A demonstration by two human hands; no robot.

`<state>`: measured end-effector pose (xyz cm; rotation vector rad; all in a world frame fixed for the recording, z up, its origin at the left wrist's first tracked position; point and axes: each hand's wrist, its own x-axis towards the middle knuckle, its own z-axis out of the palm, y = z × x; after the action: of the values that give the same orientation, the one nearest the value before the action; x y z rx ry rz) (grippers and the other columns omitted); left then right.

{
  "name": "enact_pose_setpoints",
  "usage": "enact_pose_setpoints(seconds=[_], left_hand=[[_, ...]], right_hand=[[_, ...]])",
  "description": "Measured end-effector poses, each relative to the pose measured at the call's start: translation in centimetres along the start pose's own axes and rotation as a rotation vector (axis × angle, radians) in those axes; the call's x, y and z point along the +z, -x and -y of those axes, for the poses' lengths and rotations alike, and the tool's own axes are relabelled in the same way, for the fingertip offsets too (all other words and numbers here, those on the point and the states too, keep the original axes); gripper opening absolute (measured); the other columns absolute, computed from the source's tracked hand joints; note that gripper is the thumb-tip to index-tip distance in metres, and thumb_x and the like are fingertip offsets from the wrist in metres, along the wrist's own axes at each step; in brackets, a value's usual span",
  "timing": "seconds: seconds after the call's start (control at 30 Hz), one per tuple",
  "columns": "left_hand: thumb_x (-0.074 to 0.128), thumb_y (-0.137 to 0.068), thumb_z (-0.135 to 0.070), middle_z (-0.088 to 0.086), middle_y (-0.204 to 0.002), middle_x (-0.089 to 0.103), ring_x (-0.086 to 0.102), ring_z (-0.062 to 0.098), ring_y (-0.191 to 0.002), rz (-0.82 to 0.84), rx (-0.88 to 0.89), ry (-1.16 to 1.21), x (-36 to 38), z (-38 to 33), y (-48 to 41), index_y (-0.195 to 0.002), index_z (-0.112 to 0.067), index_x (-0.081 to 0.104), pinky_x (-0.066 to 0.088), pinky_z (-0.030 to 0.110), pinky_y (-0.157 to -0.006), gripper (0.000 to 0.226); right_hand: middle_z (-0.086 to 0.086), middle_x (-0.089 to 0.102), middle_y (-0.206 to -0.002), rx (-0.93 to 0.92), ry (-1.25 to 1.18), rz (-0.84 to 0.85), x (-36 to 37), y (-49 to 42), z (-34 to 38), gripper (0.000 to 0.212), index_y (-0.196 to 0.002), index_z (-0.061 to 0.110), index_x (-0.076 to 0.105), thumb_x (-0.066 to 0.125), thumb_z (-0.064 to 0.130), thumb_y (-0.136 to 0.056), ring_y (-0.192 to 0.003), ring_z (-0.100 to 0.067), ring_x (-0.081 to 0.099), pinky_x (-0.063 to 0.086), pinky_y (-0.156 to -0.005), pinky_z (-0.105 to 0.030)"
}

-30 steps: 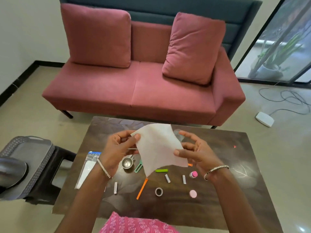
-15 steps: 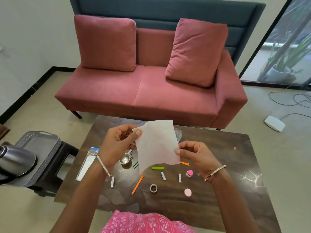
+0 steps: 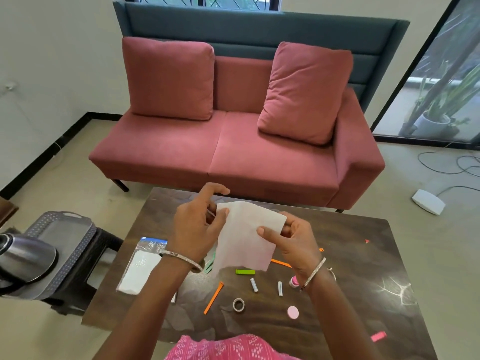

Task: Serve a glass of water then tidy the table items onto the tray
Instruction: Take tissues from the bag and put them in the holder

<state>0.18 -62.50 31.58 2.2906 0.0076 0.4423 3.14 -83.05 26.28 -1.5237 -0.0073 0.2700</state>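
Standing over the table [image 3: 350,255], tray [image 3: 55,231] off to her left, she holds the tissue [image 3: 246,237] above the clutter, left hand [image 3: 197,229] and right hand [image 3: 293,237] both pinching its edges; folding it flat should keep it tidy.

White paper napkin [image 3: 246,237] held above table, grey perforated tray [image 3: 59,229] on stool at left

tray [image 3: 55,231] on stool [image 3: 85,266] left of table [image 3: 363,258]; sofa [image 3: 233,152] behind.

both hands raised: left hand [image 3: 198,229] and right hand [image 3: 293,239] pinching.
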Motion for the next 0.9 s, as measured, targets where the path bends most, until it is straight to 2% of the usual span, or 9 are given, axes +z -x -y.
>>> enact_pose_setpoints(seconds=[0.13, 0.23, 0.33, 0.47, 0.6, 0.77, 0.9], left_hand=[[0.062, -0.089, -0.017, -0.009, -0.063, 0.060, 0.063, 0.005, -0.054, 0.137, 0.077, -0.056, -0.8, 0.5, -1.1, -0.097, -0.032, 0.068, 0.054, 0.035, -0.059, 0.018], [0.066, -0.088, -0.016, -0.017, -0.075, 0.068, 0.067, 0.003, -0.060, 0.166, 0.037, -0.071, -1.1, 1.3, -1.6, -0.092, -0.030, 0.075, 0.058, 0.034, -0.066, 0.017], [0.069, -0.086, -0.018, -0.010, -0.085, 0.075, 0.071, 0.003, -0.069, 0.195, -0.027, -0.053, -1.0, 2.4, -1.7, -0.103, -0.027, 0.075, 0.059, 0.033, -0.077, 0.019], [0.072, -0.080, -0.008, -0.005, -0.094, 0.076, 0.072, 0.003, -0.084, 0.291, -0.098, -0.058, -0.8, 3.9, -1.5, -0.118, -0.028, 0.069, 0.057, 0.030, -0.088, 0.043], [0.076, -0.081, -0.017, 0.000, -0.094, 0.076, 0.072, 0.006, -0.080, 0.231, -0.216, 0.040, -0.2, 5.5, -1.0, -0.116, -0.024, 0.071, 0.059, 0.031, -0.084, 0.037], [0.076, -0.080, -0.027, -0.010, -0.083, 0.075, 0.069, 0.001, -0.070, 0.156, -0.290, 0.033, 1.6, 7.9, -1.1, -0.094, -0.029, 0.076, 0.056, 0.017, -0.066, 0.015], [0.078, -0.077, -0.026, -0.007, -0.077, 0.074, 0.068, 0.004, -0.065, 0.136, -0.401, 0.016, 3.6, 10.3, -3.0, -0.083, -0.029, 0.075, 0.056, 0.023, -0.061, 0.008]], right_hand=[[-0.004, 0.076, -0.079, -0.115, 0.223, -0.124, 0.0, -0.9, 0.9, 0.009, -0.085, 0.013, 0.071, 0.078, 0.014, -0.080, -0.071, -0.017, 0.070, 0.053, -0.061, -0.034], [-0.003, 0.069, -0.066, -0.202, 0.444, -0.213, 0.5, -1.6, 1.4, 0.017, -0.074, 0.013, 0.066, 0.078, 0.024, -0.079, -0.059, -0.018, 0.061, 0.047, -0.053, -0.036], [0.001, 0.058, -0.055, -0.277, 0.590, -0.284, 1.5, -2.2, 1.4, 0.021, -0.073, 0.017, 0.062, 0.076, 0.031, -0.080, -0.052, -0.013, 0.050, 0.045, -0.054, -0.035], [0.009, 0.050, -0.052, -0.323, 0.740, -0.347, 3.2, -2.4, 0.8, 0.017, -0.076, 0.022, 0.061, 0.071, 0.034, -0.083, -0.052, -0.011, 0.050, 0.045, -0.053, -0.035], [0.008, 0.061, -0.062, -0.266, 0.747, -0.292, 4.7, -2.7, -0.3, 0.008, -0.075, 0.021, 0.064, 0.071, 0.019, -0.080, -0.059, -0.016, 0.058, 0.050, -0.059, -0.040], [0.008, 0.064, -0.068, -0.189, 0.759, -0.269, 6.7, -3.9, -2.5, 0.010, -0.079, 0.019, 0.066, 0.069, 0.009, -0.079, -0.063, -0.016, 0.059, 0.049, -0.061, -0.037], [0.007, 0.059, -0.076, -0.160, 0.738, -0.328, 7.8, -6.3, -5.2, 0.006, -0.089, 0.020, 0.058, 0.059, 0.015, -0.091, -0.072, -0.019, 0.057, 0.042, -0.062, -0.031]])
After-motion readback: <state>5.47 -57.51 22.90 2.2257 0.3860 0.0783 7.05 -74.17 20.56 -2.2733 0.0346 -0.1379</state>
